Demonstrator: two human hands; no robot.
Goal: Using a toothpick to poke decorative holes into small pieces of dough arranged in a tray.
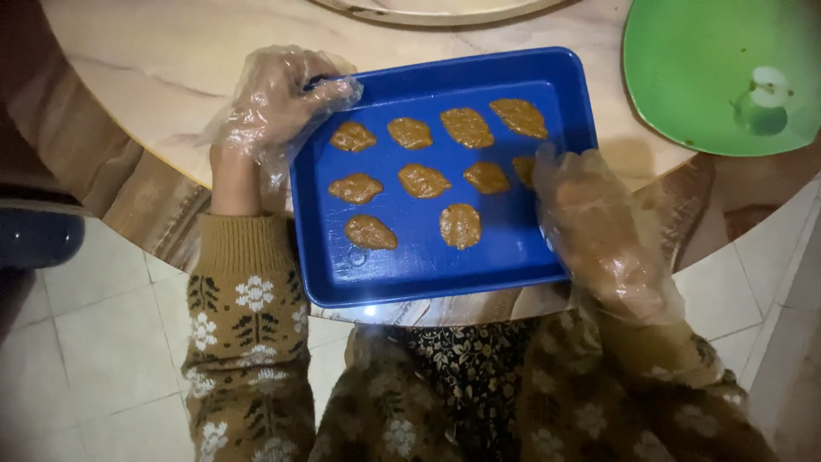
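Nine brown dough pieces are laid in the blue tray, gripped at 10 o'clock by the left hand, while a tenth piece at 3 o'clock is pressed under the flat right hand; the 5 o'clock area is unfilled.

Ten brown dough pieces on one blue tray; one green plate; two gloved hands

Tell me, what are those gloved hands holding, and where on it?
The left hand grips the blue tray at its far left corner. The right hand rests on its right edge.
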